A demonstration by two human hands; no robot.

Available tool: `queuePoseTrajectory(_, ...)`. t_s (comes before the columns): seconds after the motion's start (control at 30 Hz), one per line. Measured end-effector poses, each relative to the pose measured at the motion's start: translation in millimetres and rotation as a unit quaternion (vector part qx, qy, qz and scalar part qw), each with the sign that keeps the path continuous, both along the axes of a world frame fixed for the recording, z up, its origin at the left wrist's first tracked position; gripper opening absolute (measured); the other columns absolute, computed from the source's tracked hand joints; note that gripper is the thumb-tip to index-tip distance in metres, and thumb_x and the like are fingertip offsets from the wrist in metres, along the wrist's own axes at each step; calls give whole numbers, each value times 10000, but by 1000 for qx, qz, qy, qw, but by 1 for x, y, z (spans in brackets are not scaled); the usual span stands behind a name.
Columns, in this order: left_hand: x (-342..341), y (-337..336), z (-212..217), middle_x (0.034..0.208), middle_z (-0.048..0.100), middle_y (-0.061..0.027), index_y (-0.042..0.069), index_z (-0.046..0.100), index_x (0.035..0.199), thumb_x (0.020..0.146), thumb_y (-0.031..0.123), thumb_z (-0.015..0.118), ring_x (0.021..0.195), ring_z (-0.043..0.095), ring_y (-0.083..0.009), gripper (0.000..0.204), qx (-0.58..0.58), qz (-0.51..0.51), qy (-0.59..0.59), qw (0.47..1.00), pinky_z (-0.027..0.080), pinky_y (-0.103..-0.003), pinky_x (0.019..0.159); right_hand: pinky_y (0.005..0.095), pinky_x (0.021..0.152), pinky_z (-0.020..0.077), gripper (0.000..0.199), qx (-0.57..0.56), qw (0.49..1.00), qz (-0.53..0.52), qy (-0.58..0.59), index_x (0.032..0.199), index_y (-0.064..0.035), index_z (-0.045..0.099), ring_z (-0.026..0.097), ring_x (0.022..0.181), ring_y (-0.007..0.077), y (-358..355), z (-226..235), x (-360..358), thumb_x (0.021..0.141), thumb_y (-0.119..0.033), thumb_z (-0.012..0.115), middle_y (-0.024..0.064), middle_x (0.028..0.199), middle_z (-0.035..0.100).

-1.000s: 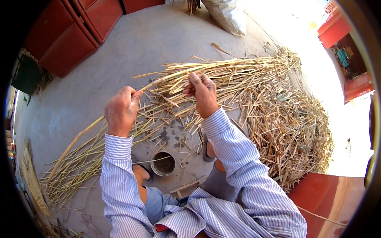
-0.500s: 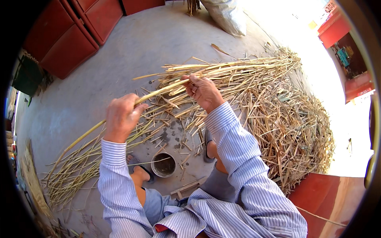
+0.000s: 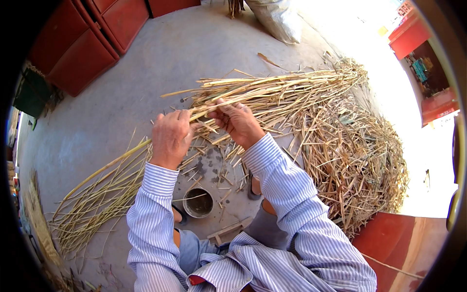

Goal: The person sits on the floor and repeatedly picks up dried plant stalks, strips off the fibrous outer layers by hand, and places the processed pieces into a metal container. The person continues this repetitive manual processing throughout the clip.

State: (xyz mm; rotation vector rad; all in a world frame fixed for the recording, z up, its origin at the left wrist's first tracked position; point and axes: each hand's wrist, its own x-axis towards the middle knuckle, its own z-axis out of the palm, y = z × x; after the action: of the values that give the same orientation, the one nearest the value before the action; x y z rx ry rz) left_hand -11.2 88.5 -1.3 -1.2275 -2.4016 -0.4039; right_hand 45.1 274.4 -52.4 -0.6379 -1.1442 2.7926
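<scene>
A long yellow-green plant stalk (image 3: 114,160) runs slantwise across in front of me, bending down at its far left end. My left hand (image 3: 170,138) is closed around it. Close by on the right, my right hand (image 3: 237,122) has its fingertips pinched at the stalk's other part, over a bundle of dry straw-coloured stalks (image 3: 292,85). Thin green-yellow stalks (image 3: 97,211) lie spread on the floor at the left. Between my feet stands a small round metal pot (image 3: 199,217) with something dark inside and a thin stalk across its rim.
A large heap of short dry stalk pieces and husks (image 3: 360,155) covers the floor at my right. Near my legs lies a small wooden frame (image 3: 231,230). Dark red padded furniture (image 3: 87,48), a green bin (image 3: 31,92) and a white sack (image 3: 279,22) stand farther off.
My left hand has slid right and slightly up along the stalk, closer to my right hand. My right hand has shifted a little left and down.
</scene>
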Motion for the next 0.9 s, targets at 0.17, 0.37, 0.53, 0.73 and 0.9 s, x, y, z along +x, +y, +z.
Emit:
queuePoseTrajectory(0.17, 4, 10, -6, 755, 660, -91, 61, 656, 850, 821, 193, 722, 688, 643, -278, 151, 111, -5, -61, 992, 475, -394, 593, 218, 623, 544, 246, 51, 998, 16, -27, 1021, -26, 631, 697, 777, 141, -2, 2, 4, 950, -262, 636, 75, 861, 705)
queuePoseTrajectory(0.37, -7, -3, 12, 639, 647, -108, 17, 653, 814, 853, 208, 722, 562, 631, -223, 207, 178, 25, -297, 938, 454, -341, 514, 265, 735, 576, 215, 59, 993, 21, 98, 1075, -32, 633, 700, 885, 179, -11, 5, 0, 959, -211, 615, 108, 979, 712)
queuePoseTrajectory(0.53, -21, -27, 17, 653, 625, -16, -6, 628, 822, 887, 185, 701, 579, 520, -49, 214, 192, -1, -471, 861, 388, -225, 516, 275, 794, 582, 166, 55, 983, 0, 175, 1068, -15, 617, 693, 961, 220, 3, 21, 5, 962, -140, 595, 139, 1041, 695)
queuePoseTrajectory(0.73, -50, -111, 42, 705, 649, -43, -11, 633, 867, 877, 174, 709, 640, 576, -76, 200, 150, 108, -534, 825, 454, -236, 574, 220, 646, 566, 144, 47, 956, -245, 152, 1012, -41, 619, 682, 813, 141, 111, 14, 22, 961, -176, 610, 101, 966, 703)
queuePoseTrajectory(0.9, -25, -51, 31, 763, 692, -99, 21, 663, 904, 841, 214, 742, 690, 666, -178, 218, 129, -5, -326, 937, 503, -307, 610, 213, 621, 550, 174, 43, 981, -158, 102, 1032, -42, 632, 666, 764, 111, 67, 7, 12, 970, -201, 597, 58, 938, 697)
